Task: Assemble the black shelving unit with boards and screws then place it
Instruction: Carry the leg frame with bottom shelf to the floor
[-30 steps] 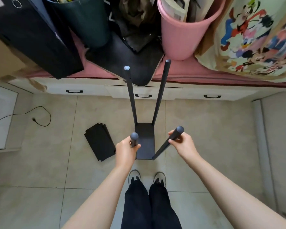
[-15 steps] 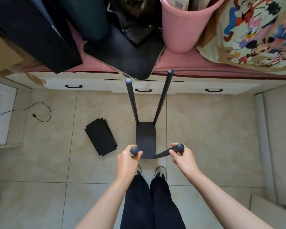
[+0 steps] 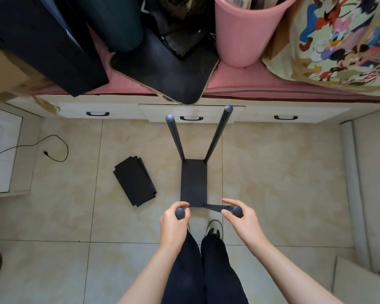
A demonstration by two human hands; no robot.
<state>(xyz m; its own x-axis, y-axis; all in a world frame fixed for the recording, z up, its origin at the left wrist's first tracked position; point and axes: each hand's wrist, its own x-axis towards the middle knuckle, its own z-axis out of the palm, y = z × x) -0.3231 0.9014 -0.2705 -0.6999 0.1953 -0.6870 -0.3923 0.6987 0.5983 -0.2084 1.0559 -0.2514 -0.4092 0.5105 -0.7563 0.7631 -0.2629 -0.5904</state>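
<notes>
On the tiled floor point(image 3: 272, 172) in front of the person stands the black shelving unit point(image 3: 193, 183), so far just one black board at the bottom with four thin dark poles rising from its corners. Both far poles lean outward towards the white drawers point(image 3: 191, 113), each topped with a rounded cap. Each near pole is held just below its cap. The left hand point(image 3: 173, 224) has its fingers and thumb curled round the near left pole point(image 3: 180, 213), whose cap pokes up out of the fist. The right hand point(image 3: 241, 218) pinches the near right pole point(image 3: 222, 208) between thumb and fingers; that pole tilts out to the right, away from the board.

Left of the unit, apart from it, a small stack of spare black boards point(image 3: 135, 181) lies flat on the tiles at an angle. Farther left, a thin black cord point(image 3: 53, 148) loops across the floor beside a white cabinet point(image 3: 0, 150).

Beyond the drawers, a pink-covered ledge point(image 3: 239, 84) carries a pink bucket point(image 3: 241, 34), a flat black mat point(image 3: 167, 69) that overhangs the edge, a large black box point(image 3: 42, 40) on the left and a cartoon-printed cloth point(image 3: 342, 47) on the right. Below the hands, the person's dark trousers point(image 3: 204, 270) and the toes of the shoes point(image 3: 213, 229) show, just near the board.
</notes>
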